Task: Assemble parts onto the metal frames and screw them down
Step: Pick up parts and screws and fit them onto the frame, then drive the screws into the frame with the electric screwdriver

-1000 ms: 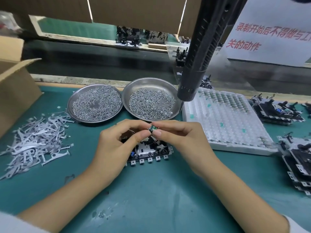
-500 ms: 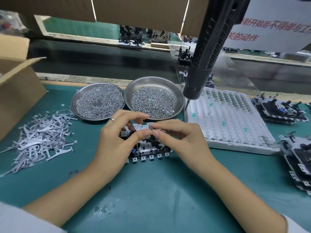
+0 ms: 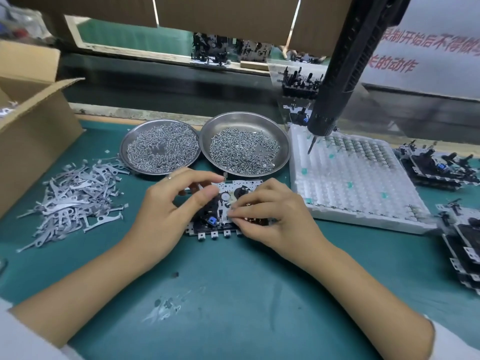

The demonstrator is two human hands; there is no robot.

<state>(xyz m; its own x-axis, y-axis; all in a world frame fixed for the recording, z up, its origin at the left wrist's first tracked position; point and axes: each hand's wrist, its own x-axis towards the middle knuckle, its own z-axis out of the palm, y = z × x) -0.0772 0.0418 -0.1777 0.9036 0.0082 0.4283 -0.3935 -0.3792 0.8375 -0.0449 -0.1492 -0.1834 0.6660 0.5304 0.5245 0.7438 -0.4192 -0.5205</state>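
A: Frame position? Metal frame [image 3: 235,187] lies flat on the green surface [image 3: 233,294], just in front of the two screw dishes, long axis running left to right across the person's view.

B: Confirmed. Left hand [image 3: 166,211] sits over the frame's left end, thumb lowered toward the black parts there, remaining fingers loosely curled and raised. Whether it actually grips anything cannot be determined.

A: Right hand [image 3: 270,211]?

B: Fingertips [image 3: 233,213] pinched together low on the frame's middle, beside the blue part [image 3: 213,221]. A small component appears to be held there; it is too small to identify.

A: Governing relation for the next move?

B: Seating point lies directly under the right fingertips, left of the right palm. Right hand is the nearer one for pressing the part down; left hand is placed to steady the frame.

A: Fastening supplies?

B: Nearer dish of screws [image 3: 244,148] sits just beyond the frame. Suspended screwdriver [image 3: 337,74] hangs to the right, tip over the white tray [image 3: 363,203], well apart from both hands. Judged: screwing not yet begun on this frame.
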